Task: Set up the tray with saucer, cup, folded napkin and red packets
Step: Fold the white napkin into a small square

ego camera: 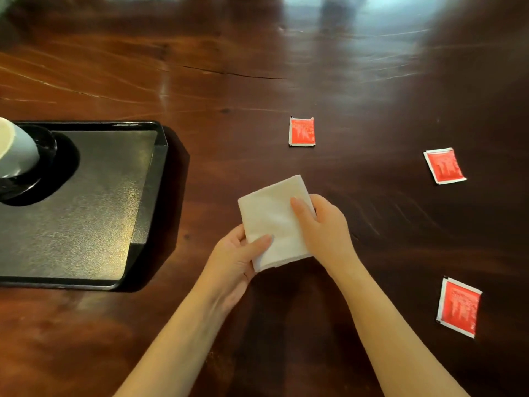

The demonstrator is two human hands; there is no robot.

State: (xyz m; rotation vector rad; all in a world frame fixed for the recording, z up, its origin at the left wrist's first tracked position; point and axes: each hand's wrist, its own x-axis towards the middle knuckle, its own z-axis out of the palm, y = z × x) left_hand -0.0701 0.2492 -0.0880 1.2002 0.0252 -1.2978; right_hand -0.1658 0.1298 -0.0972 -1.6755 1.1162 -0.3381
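- The folded white napkin (pixel 272 222) is gripped by both hands just above the worktop (pixel 286 67), at 3 o'clock from the black tray (pixel 86 210): left hand (pixel 234 259) on its near corner, right hand (pixel 323 227) on its right edge.
- It is judged soft and light; it is best held at the edges so the fold stays.
- Counted: three red packets (pixel 302 131) on the worktop, one white cup (pixel 17 150), one black saucer (pixel 43 156), both on the tray.

No text can be read anywhere. The three red packets (pixel 302 131) (pixel 444 166) (pixel 459 307) lying on the tabletop (pixel 257 67), right of the tray (pixel 148 196), carry pale printing, but it is too blurred to make out.
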